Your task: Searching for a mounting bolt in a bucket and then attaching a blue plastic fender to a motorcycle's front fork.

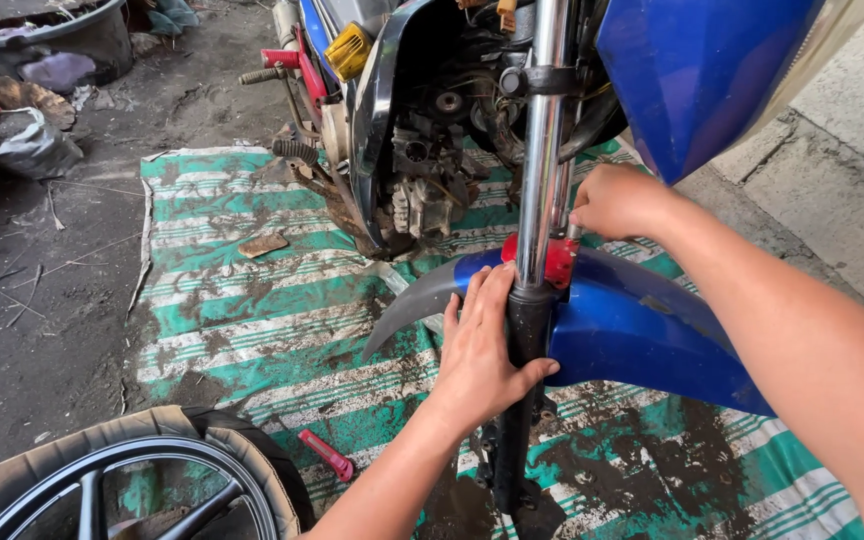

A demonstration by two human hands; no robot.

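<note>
A motorcycle with blue bodywork stands over a green and white striped mat [252,300]. My left hand [482,345] wraps around the black lower leg of the front fork [522,330], just below the chrome fork tube [542,130]. My right hand [617,200] is closed around the far fork tube, above the blue front mudguard [642,330]. A red reflector bracket [559,260] sits on the fork between the two hands. The front wheel is off the fork. What the right fingers grip is partly hidden behind the chrome tube.
A loose wheel with a black rim and tyre [142,480] lies at the lower left. A red-handled tool [327,453] rests on the mat beside it. The engine [422,180] sits behind the fork. Dirt ground and dark tubs lie to the left, concrete to the right.
</note>
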